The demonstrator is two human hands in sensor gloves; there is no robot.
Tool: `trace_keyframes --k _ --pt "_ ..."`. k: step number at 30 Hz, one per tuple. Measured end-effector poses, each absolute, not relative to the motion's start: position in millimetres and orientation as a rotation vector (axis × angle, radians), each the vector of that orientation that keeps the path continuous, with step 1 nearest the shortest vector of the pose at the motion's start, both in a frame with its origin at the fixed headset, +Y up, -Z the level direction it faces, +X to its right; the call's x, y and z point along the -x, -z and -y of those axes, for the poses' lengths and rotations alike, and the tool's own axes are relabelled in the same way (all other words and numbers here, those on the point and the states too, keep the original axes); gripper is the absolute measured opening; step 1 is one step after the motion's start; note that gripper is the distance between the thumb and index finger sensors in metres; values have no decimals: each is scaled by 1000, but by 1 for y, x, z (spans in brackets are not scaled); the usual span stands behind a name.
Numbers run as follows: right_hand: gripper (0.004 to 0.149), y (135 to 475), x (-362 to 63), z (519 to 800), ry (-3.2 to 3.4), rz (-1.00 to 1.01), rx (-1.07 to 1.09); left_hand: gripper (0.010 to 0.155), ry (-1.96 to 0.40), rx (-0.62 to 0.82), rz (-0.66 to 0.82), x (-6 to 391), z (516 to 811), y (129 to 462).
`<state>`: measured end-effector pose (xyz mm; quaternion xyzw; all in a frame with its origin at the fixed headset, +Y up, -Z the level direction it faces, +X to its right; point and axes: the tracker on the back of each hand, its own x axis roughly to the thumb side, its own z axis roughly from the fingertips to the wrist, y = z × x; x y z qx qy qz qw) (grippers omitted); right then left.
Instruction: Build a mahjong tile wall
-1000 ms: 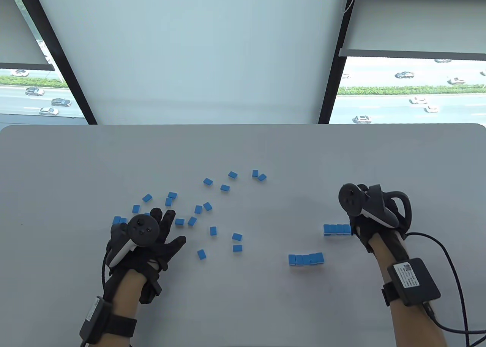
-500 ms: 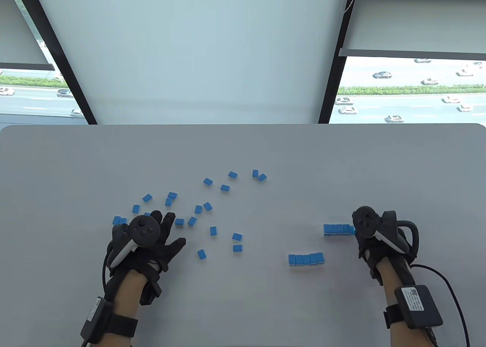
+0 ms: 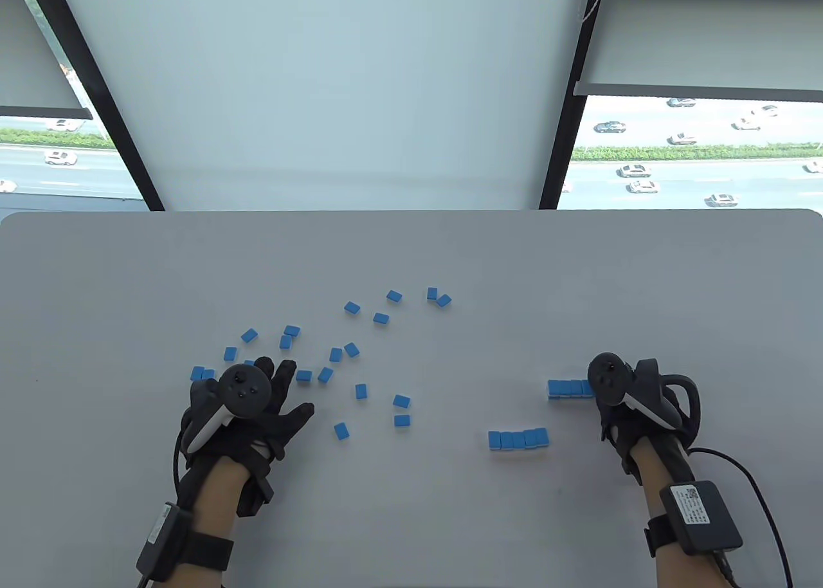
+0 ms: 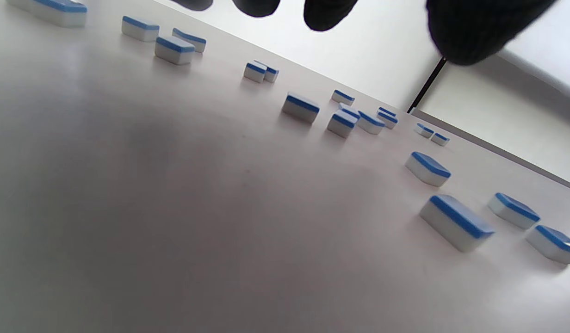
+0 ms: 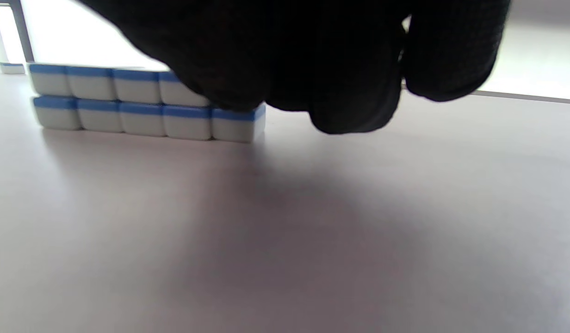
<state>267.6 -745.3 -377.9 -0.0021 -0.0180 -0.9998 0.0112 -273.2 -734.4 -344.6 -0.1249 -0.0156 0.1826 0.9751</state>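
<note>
L hand (image 3: 247, 414): fingers (image 3: 285, 372) straight and spread, flat over the desk (image 3: 411, 253), holding nothing. In L wrist view only fingertips (image 4: 479, 27) show at the top edge, no tile under them.

R hand (image 3: 627, 414): sits at the right end of the wall (image 3: 569, 388). In R wrist view we see the fingers (image 5: 350, 83) curled down over that end of the wall's (image 5: 146, 104) top row; whether they pinch a tile or just press it, we can't tell.

Room: wall is mid-right on the desk, well in from all edges. Short row (image 3: 518, 439) sits nearer us and left of it, apart. Bare desk to the right, beyond the wall and along the near edge. Loose tiles (image 3: 360, 356) are scattered centre-left, between L hand and desk middle, well apart from the wall.

Counts: wall = 2 layers; bottom 5 tiles, top 4 visible, rest under the glove. Short row = 5 tiles, 1 layer as far as we see. Loose tiles approx 23, all blue side up; a few are partly hidden by L hand, so no exact no.
</note>
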Motion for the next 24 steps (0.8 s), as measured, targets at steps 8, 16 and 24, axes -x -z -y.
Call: trace_keyframes --k 8,16,24 --pt "54 377 -267 746 3134 55 15 83 -368 251 34 273 735 345" --pt "57 377 -268 746 3147 50 17 83 -369 249 34 273 735 345" --pt "57 368 -278 729 3225 13 -54 83 -367 242 34 272 733 345"
